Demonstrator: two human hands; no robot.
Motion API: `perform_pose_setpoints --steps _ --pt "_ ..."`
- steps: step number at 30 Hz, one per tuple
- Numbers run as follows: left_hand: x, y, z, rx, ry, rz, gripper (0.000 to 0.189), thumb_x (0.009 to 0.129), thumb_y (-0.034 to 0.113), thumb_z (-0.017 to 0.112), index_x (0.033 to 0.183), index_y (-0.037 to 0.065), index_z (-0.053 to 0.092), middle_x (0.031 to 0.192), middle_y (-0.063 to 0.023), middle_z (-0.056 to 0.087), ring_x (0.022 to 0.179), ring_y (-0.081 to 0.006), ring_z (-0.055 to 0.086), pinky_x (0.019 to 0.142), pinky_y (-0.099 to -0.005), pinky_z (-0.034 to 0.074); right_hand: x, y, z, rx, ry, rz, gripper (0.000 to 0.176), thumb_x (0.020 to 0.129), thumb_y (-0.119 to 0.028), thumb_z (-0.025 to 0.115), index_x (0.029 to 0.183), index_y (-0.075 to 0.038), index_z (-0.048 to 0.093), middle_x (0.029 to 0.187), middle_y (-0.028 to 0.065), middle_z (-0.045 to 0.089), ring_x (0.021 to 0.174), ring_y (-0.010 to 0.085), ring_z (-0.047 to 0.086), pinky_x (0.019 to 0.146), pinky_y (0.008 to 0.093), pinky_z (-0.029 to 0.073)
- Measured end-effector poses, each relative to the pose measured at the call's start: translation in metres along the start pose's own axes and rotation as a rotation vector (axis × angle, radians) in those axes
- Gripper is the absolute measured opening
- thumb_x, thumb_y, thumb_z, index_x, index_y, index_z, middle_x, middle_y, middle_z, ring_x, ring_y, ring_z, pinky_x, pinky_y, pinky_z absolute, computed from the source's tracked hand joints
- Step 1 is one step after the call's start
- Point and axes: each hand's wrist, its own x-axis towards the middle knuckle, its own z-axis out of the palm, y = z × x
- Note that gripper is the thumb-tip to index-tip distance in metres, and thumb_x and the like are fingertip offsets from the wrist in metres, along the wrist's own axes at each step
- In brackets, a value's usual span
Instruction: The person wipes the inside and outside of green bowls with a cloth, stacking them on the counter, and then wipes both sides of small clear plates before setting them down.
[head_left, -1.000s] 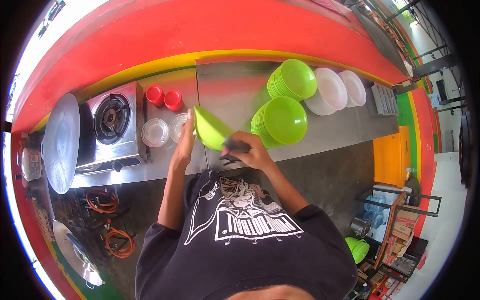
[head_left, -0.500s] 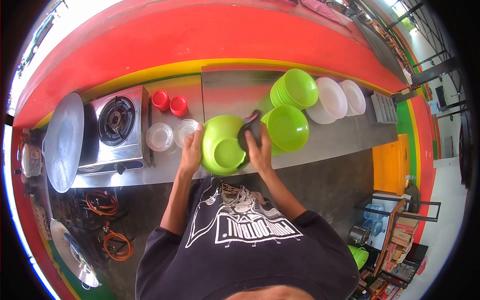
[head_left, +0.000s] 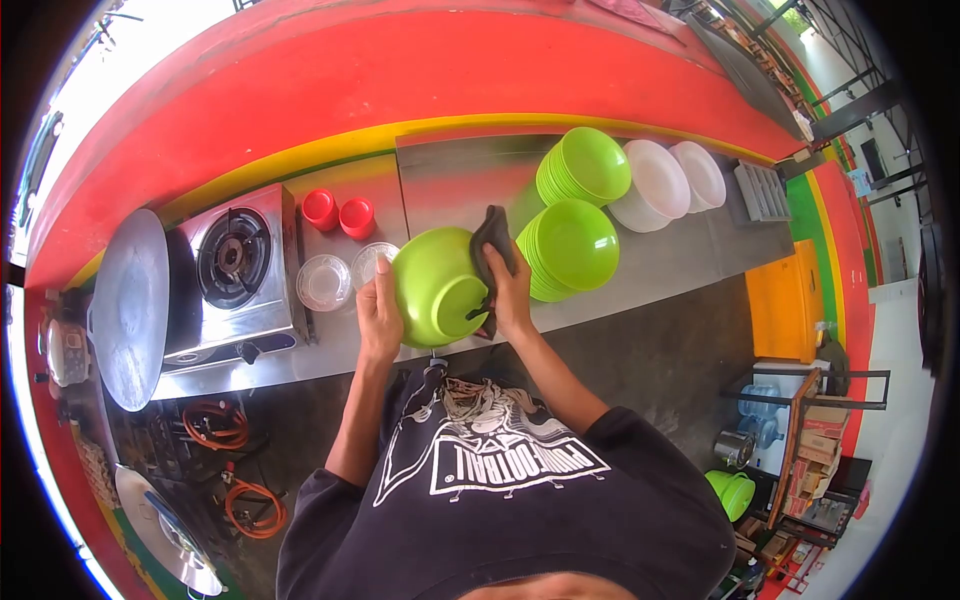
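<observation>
A green bowl is held up over the counter's front edge, tilted so that its underside and foot ring show. My left hand grips its left rim, thumb up along the side. Pressed against the bowl's right side is a dark cloth, bunched in my right hand. Part of the cloth hangs below the bowl's foot. Just right of my right hand stand two stacks of green bowls, the nearer stack and the farther stack.
White bowls stand right of the green stacks, near a grey slotted tray. Red cups and clear glass dishes sit left of my hands. Farther left are a gas stove and a large metal wok. A red wall backs the steel counter.
The bowl has turned slightly in my hands. The cloth now stands higher along its right side. The view has shifted a little.
</observation>
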Motion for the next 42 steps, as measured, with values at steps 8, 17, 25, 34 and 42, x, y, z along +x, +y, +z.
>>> perform_pose_setpoints --steps 8,17,25,34,42 --pt "0.002 0.012 -0.018 0.162 -0.327 -0.166 0.052 0.108 0.040 0.046 0.094 -0.004 0.070 0.074 0.0030 0.059 0.069 -0.0032 0.049 0.058 -0.0235 0.039 -0.003 -0.021 -0.005 -0.272 -0.068 0.189 0.032 0.096 -0.033 0.068 0.097 -0.001 0.069 0.070 -0.0013 0.059 0.050 0.0061 0.045 0.043 0.0249 0.032" --pt "0.008 -0.031 -0.029 0.224 -0.216 0.024 0.053 0.108 0.041 0.047 0.094 -0.005 0.070 0.075 -0.0011 0.066 0.067 -0.0061 0.055 0.056 -0.0234 0.042 -0.021 -0.043 0.031 -0.709 -0.555 -0.620 0.035 0.091 -0.020 0.068 0.119 0.001 0.067 0.122 0.0147 0.066 0.113 0.0293 0.063 0.100 0.0384 0.047" --pt "0.008 0.005 -0.016 -0.399 0.091 -0.363 0.052 0.108 0.043 0.041 0.126 -0.003 0.057 0.109 -0.0122 0.068 0.093 -0.0214 0.070 0.081 -0.0334 0.058 -0.032 -0.021 -0.001 -0.497 -0.306 -0.367 0.052 0.100 -0.025 0.055 0.142 0.004 0.046 0.152 0.0237 0.036 0.142 0.0386 0.035 0.116 0.0430 0.031" --pt "0.007 -0.007 0.026 -0.595 0.206 -0.390 0.050 0.108 0.043 0.037 0.127 0.001 0.056 0.117 -0.0107 0.064 0.105 -0.0213 0.064 0.092 -0.0365 0.052 -0.060 0.011 0.000 -0.839 -0.279 -0.655 0.069 0.090 -0.009 0.064 0.152 0.000 0.036 0.161 0.0268 0.019 0.147 0.0537 0.018 0.119 0.0602 0.019" --pt "-0.003 -0.026 0.042 -0.224 0.052 -0.137 0.041 0.111 0.033 0.038 0.109 0.001 0.062 0.097 0.0003 0.063 0.089 -0.0068 0.056 0.077 -0.0259 0.047 -0.022 -0.032 0.023 -0.982 -0.378 -0.700 0.054 0.084 -0.012 0.065 0.138 -0.007 0.059 0.145 0.0149 0.052 0.136 0.0481 0.042 0.113 0.0612 0.031"
